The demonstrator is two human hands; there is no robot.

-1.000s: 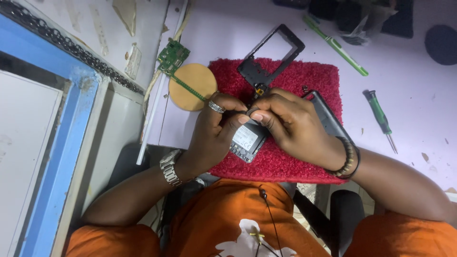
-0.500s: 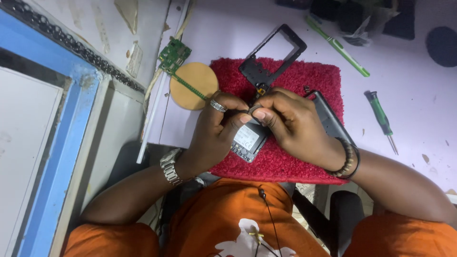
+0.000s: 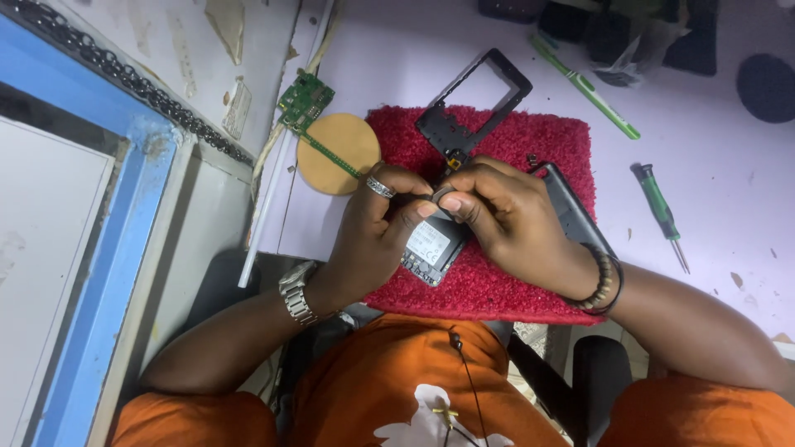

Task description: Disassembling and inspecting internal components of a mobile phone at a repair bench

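Both hands, left hand (image 3: 377,228) and right hand (image 3: 513,215), pinch a dark, label-backed phone body (image 3: 432,247) over a red mat (image 3: 497,281).

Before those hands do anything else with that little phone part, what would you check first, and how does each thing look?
1. Part held by both hands: ok. The left hand and right hand pinch the phone board over the red mat.
2. Board backed by the mat: ok.
3. What the fingertips grip at the board's top edge: cannot tell, hidden.
4. Black frame out of the way: ok, it lies at the mat's far edge, apart from the hands.
5. Green screwdriver within sight: ok, it lies on the table right of the mat.
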